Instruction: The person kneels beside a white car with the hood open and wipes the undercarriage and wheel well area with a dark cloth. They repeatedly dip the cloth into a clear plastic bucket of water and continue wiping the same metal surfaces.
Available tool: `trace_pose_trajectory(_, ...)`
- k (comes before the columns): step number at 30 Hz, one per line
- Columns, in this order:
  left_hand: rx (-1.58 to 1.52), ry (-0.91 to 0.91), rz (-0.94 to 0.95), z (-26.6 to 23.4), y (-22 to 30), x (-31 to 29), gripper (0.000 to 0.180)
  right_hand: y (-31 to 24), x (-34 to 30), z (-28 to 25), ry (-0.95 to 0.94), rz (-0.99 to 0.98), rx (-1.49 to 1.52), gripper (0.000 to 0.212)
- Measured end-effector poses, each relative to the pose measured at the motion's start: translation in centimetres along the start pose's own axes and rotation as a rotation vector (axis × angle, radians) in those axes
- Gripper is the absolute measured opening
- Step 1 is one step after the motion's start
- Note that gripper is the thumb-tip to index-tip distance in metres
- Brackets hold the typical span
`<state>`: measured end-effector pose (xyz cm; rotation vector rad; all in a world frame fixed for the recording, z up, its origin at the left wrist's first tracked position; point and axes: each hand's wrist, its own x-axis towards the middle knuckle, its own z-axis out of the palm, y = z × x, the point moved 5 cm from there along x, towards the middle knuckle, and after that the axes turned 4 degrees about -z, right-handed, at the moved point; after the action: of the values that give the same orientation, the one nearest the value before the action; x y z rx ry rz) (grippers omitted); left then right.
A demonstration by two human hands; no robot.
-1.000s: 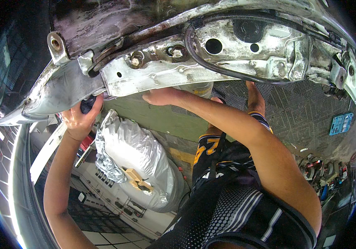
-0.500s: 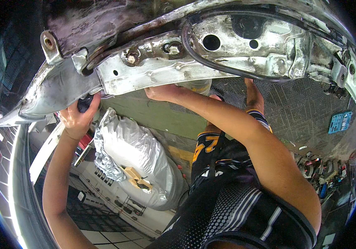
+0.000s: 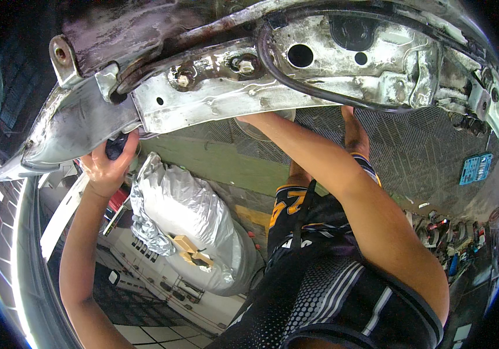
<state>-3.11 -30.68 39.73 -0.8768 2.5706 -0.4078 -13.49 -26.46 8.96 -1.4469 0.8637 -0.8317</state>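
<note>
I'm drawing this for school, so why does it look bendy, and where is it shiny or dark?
In the head view, the fisheye lens bows edges like the bright strip at left and leaves corners black; in that view, glare whitens the silver cover and glints on the left hand; in that view, the dark object in that hand is too dim for detail.

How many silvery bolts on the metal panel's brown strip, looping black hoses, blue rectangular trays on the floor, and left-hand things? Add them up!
Silvery bolts on the brown strip of the whitish metal panel: 2
Looping black hose: 1
Blue rectangular tray: 1
Dark rounded object in the left hand: 1
Total: 5
</note>
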Motion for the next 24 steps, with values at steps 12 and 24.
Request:
trace_pose_trajectory(12, 0.014, 0.021, 0.092, -0.2, 0.2, 0.9, 0.050, -0.4, 0.6, 0.5, 0.030, 0.014, 0.022, 0.040)
trace_pose_trajectory(24, -0.004, 0.046, 0.041, -0.2, -0.1, 0.5, 0.043, -0.9, 0.9, 0.7, 0.064, 0.015, 0.037, 0.040)
